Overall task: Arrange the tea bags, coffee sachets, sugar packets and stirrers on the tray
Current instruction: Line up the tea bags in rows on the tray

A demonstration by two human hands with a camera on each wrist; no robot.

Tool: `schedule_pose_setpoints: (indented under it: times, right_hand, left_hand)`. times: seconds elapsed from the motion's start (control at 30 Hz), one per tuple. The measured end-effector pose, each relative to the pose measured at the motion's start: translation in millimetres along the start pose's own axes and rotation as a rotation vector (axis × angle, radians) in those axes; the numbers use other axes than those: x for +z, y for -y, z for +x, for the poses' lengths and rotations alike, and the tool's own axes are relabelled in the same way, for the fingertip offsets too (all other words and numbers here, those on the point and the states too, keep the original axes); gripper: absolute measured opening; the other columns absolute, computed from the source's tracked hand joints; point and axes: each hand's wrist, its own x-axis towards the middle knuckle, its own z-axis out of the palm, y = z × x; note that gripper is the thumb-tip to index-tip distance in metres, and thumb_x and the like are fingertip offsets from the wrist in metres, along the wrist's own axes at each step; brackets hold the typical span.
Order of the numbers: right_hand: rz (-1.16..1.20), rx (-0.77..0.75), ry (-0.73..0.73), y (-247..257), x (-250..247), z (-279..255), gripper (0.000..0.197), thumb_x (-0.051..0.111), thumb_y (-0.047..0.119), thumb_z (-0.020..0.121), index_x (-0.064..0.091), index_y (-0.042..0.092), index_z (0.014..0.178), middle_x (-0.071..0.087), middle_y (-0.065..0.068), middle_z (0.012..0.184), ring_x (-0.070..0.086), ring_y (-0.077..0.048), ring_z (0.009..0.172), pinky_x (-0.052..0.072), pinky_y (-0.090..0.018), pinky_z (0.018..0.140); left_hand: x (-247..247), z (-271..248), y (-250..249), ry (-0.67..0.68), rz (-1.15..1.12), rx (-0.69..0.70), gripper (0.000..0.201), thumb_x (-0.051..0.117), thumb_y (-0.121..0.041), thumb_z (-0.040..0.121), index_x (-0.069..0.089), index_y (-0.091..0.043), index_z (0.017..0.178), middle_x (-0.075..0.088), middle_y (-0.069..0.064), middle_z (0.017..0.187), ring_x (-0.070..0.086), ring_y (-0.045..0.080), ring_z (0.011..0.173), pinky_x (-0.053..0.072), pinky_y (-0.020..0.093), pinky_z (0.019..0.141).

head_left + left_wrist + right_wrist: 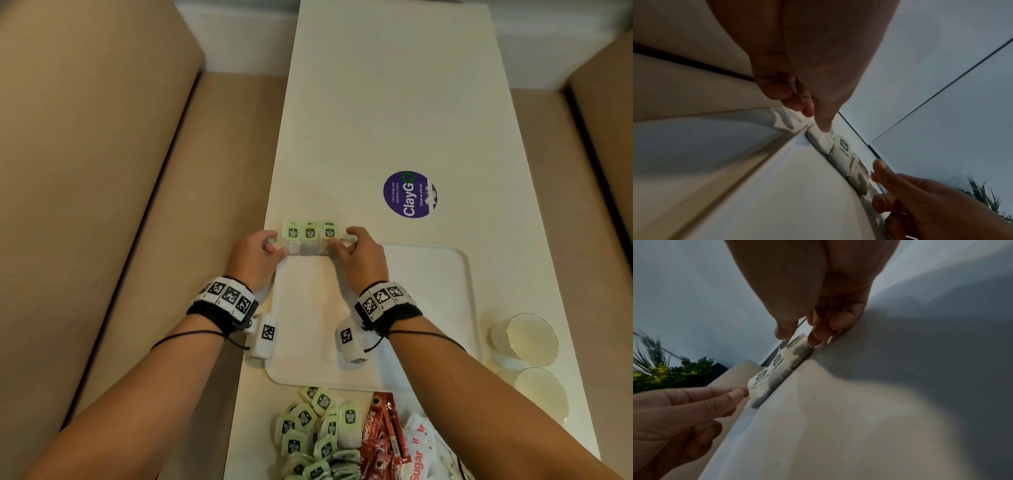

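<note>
1. Three tea bags (311, 238) lie side by side in a short row at the far left corner of the white tray (442, 274), which sits on a long white bench (394, 102).
2. The left hand (255, 255) touches the left end of the row with a fingertip, its other fingers loosely curled. The right hand (359, 251) pinches the near edge of the rightmost bag between thumb and finger.
3. Progress looks early: only these three bags are placed, and the hands seem to be squaring them up.
4. Left to do: a loose pile of green-tagged tea bags (317, 435) lies on the bench at the tray's near edge. Beside it are red coffee sachets (380, 438) and white sugar packets (419, 452). Thin sticks at the lower edge may be stirrers; too little shows to tell.
5. Each placed bag runs lengthwise away from the person, green tag at the far end. The row itself runs left to right along the tray's far rim.
6. Two round glass items (529, 337) stand on the bench, right of the tray. A purple round sticker (409, 194) lies farther along.
</note>
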Motion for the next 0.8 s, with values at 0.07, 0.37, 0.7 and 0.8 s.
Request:
schedule_pose_setpoints:
  times: [0.07,0.37,0.7,0.8]
  right_hand:
    - [-0.021,-0.042,0.014,-3.0,-5.1,-8.5,0.046,0.063,0.041,0.098,0.055,0.017,0.136,0.064,0.007,0.078,0.066,-0.022,0.094,0.053,-0.038,0.088]
    - [-0.141,-0.273,0.361,-25.0,-27.2,-94.3,0.020,0.062,0.036,0.099,0.071,0.031,0.116,0.071,0.011,0.091,0.062,0.001,0.075,0.048,-0.020,0.074]
    - [-0.391,-0.385,0.674,-49.8,-38.8,-172.8,0.027,0.061,0.045,0.097,0.070,0.033,0.120,0.073,0.011,0.094,0.064,-0.004,0.079,0.052,-0.026,0.078]
    - [-0.516,-0.408,0.729,-52.8,-38.9,-186.4,0.034,0.064,0.050,0.094,0.068,0.036,0.124,0.072,0.009,0.096,0.062,-0.007,0.082,0.051,-0.029,0.077]
  left_hand:
    - [-6.7,-8.4,-1.4,0.016,0.012,0.007,0.034,0.074,-0.021,0.090,0.068,-0.013,0.122,0.062,-0.002,0.081,0.054,0.006,0.069,0.042,0.019,0.070]
    - [-24.5,-92.0,0.2,0.396,0.104,0.024,0.012,0.074,-0.033,0.089,0.069,-0.026,0.096,0.064,-0.008,0.082,0.054,0.000,0.064,0.040,0.018,0.061]
    - [-13.9,-182.2,21.5,0.670,0.165,0.058,0.009,0.079,-0.035,0.084,0.076,-0.027,0.087,0.073,-0.013,0.081,0.063,-0.005,0.071,0.047,0.012,0.066]
    - [-10.0,-194.6,23.5,0.699,0.220,0.057,0.015,0.082,-0.037,0.081,0.076,-0.029,0.092,0.072,-0.016,0.084,0.062,-0.009,0.074,0.044,0.007,0.065]
